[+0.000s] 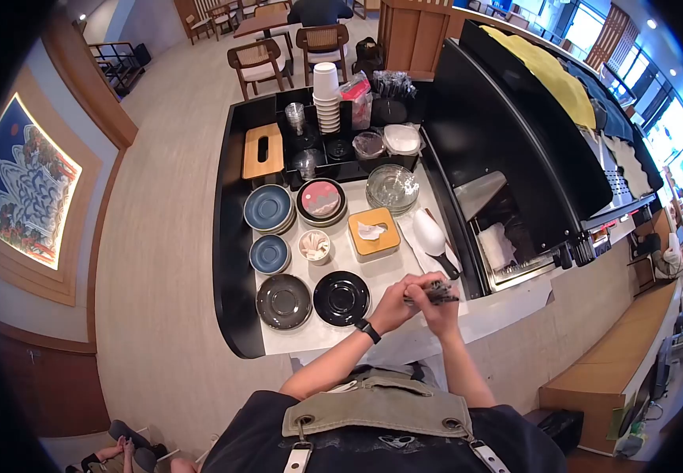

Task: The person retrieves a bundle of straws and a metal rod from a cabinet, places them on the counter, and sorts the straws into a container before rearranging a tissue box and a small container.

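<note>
Close to the counter's front edge, my left hand [398, 306] and my right hand [441, 317] meet, fingers closed round a bundle of thin dark items [442, 292]. Their exact kind is too small to make out. Just beyond the hands lie a white scoop [429, 232] with a black handle and a wooden-handled utensil, partly hidden. A yellow-topped tissue box [374, 233] stands a little farther off. To the left of my left hand are a glossy black saucer [341, 299] and a grey-brown saucer [284, 301].
Blue plates [268, 206], a cup of pale items [315, 247], patterned round plates [321, 200] and clear glass plates [392, 188] share the counter. Stacked paper cups [326, 94] stand behind. A tall black cabinet [530, 118] borders the right; someone sits at lower left.
</note>
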{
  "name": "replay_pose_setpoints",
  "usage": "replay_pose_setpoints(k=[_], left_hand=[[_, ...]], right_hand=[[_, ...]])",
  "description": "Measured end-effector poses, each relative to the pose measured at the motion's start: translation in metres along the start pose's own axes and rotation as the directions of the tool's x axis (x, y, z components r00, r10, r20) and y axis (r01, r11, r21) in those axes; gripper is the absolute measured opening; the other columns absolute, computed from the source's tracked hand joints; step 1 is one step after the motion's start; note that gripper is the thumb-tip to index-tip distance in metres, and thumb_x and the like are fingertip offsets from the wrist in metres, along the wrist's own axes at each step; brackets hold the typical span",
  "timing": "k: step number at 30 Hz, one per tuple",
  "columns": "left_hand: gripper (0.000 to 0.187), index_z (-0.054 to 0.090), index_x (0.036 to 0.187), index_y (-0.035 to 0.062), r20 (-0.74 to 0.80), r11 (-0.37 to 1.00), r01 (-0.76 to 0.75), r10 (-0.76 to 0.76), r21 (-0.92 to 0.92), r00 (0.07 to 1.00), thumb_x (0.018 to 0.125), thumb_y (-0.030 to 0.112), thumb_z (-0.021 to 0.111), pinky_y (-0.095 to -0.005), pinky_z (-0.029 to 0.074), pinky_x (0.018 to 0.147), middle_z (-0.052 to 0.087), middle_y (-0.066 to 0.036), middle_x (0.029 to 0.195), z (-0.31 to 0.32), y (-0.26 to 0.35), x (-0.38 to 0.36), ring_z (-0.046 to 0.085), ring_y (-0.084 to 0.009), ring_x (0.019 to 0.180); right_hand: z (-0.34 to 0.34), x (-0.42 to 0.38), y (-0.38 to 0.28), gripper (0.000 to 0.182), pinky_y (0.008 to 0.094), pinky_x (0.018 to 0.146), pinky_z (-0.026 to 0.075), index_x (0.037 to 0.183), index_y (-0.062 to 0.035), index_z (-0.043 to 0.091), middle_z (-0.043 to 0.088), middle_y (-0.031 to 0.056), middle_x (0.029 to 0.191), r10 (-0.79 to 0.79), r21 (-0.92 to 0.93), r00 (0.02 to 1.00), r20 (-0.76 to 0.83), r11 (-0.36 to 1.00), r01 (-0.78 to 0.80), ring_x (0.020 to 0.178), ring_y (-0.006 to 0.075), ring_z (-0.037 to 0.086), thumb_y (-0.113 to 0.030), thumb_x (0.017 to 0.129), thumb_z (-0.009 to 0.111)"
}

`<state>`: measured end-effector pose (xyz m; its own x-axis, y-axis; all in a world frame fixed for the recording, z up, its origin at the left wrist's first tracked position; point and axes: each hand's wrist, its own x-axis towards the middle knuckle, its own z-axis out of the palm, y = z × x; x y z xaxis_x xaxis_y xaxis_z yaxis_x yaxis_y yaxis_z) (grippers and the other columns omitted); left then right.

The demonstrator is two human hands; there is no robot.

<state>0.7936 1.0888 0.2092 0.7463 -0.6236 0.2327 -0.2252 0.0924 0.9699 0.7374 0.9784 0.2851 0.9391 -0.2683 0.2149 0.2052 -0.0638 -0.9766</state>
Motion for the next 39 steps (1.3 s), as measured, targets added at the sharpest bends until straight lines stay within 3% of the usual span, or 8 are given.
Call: replay_pose_setpoints(k=[5, 18, 22, 25, 29, 30, 35, 39], left_hand=[[0.053, 0.063, 0.137, 0.0095, -0.027, 0.984, 0.177, -0.177, 0.009, 0.984, 0.086, 0.001, 0.073, -0.0361, 0.055, 0.095, 0.073, -0.013, 0.119, 0.018, -0.043, -0.033, 0.072, -0.0253, 0.110], [0.060, 0.056, 0.146, 0.0100, -0.065, 0.977, 0.200, -0.205, -0.079, 0.977, 0.088, 0.002, 0.069, -0.0302, 0.052, 0.096, 0.073, -0.014, 0.121, 0.024, -0.047, -0.033, 0.071, -0.0182, 0.108], [0.058, 0.055, 0.145, 0.0093, -0.126, 0.977, 0.119, -0.142, -0.179, 0.982, 0.088, 0.005, 0.070, -0.0308, 0.053, 0.094, 0.074, -0.013, 0.116, 0.035, -0.070, -0.036, 0.071, -0.0193, 0.103], [0.055, 0.056, 0.142, 0.0088, 0.004, 0.973, 0.204, -0.206, 0.107, 0.979, 0.089, 0.008, 0.070, -0.0324, 0.052, 0.092, 0.073, -0.014, 0.111, 0.017, -0.047, -0.035, 0.070, -0.0218, 0.097], [0.042, 0.060, 0.132, 0.0099, -0.056, 0.982, 0.132, -0.126, 0.133, 0.990, 0.090, 0.007, 0.067, -0.0340, 0.052, 0.089, 0.070, -0.015, 0.109, 0.017, -0.050, -0.033, 0.065, -0.0306, 0.092], [0.041, 0.060, 0.131, 0.0101, -0.054, 0.989, 0.132, -0.136, -0.060, 0.989, 0.090, 0.008, 0.067, -0.0362, 0.052, 0.089, 0.070, -0.015, 0.108, 0.018, -0.049, -0.037, 0.066, -0.0345, 0.094], [0.043, 0.062, 0.132, 0.0107, 0.037, 0.975, 0.142, -0.150, 0.173, 0.988, 0.089, 0.012, 0.067, -0.0384, 0.053, 0.090, 0.071, -0.016, 0.109, 0.008, -0.054, -0.033, 0.068, -0.0361, 0.099], [0.039, 0.064, 0.127, 0.0125, -0.030, 0.990, 0.140, -0.139, 0.034, 0.990, 0.089, 0.018, 0.068, -0.0402, 0.055, 0.089, 0.073, -0.016, 0.107, 0.017, -0.064, -0.034, 0.069, -0.0400, 0.100]], right_hand=[[0.005, -0.019, 0.029, 0.019, 0.0246, 0.071, 0.054, 0.093, -0.0006, 0.068, 0.072, 0.0038, 0.084, 0.038, -0.047, 0.998, -0.056, 0.998, -0.041, 0.075, 0.0075, 0.066, -0.006, 0.085, 0.084], [0.002, -0.029, 0.042, 0.020, 0.0243, 0.064, 0.050, 0.085, -0.0039, 0.066, 0.068, 0.0002, 0.077, 0.192, 0.005, 0.981, 0.026, 0.981, -0.192, 0.070, 0.0066, 0.060, -0.008, 0.085, 0.085], [-0.001, -0.026, 0.062, 0.022, 0.0243, 0.062, 0.050, 0.081, -0.0047, 0.063, 0.068, 0.0013, 0.074, 0.210, -0.219, 0.974, 0.083, 0.957, -0.188, 0.067, 0.0068, 0.061, -0.008, 0.086, 0.084], [0.001, -0.022, 0.081, 0.022, 0.0244, 0.061, 0.051, 0.079, -0.0043, 0.062, 0.069, 0.0023, 0.074, 0.135, -0.234, 0.984, 0.114, 0.967, -0.105, 0.065, 0.0070, 0.062, -0.005, 0.087, 0.083], [-0.001, -0.027, 0.086, 0.023, 0.0253, 0.062, 0.051, 0.078, -0.0022, 0.063, 0.069, 0.0026, 0.072, 0.122, -0.177, 0.987, 0.103, 0.979, -0.103, 0.064, 0.0072, 0.061, -0.009, 0.089, 0.081], [-0.001, -0.027, 0.088, 0.025, 0.0257, 0.059, 0.050, 0.077, -0.0015, 0.064, 0.068, 0.0014, 0.070, 0.134, -0.182, 0.987, 0.090, 0.976, -0.116, 0.062, 0.0066, 0.058, -0.014, 0.089, 0.083], [0.000, -0.026, 0.095, 0.026, 0.0304, 0.066, 0.054, 0.083, 0.0005, 0.066, 0.074, 0.0086, 0.080, -0.053, -0.283, 0.993, 0.102, 0.956, 0.080, 0.067, 0.0126, 0.065, -0.018, 0.088, 0.084], [-0.002, -0.017, 0.064, 0.024, 0.0321, 0.077, 0.056, 0.093, 0.0002, 0.069, 0.075, 0.0094, 0.094, 0.083, -0.400, 0.984, 0.156, 0.917, -0.014, 0.084, 0.0167, 0.070, -0.016, 0.086, 0.085]])
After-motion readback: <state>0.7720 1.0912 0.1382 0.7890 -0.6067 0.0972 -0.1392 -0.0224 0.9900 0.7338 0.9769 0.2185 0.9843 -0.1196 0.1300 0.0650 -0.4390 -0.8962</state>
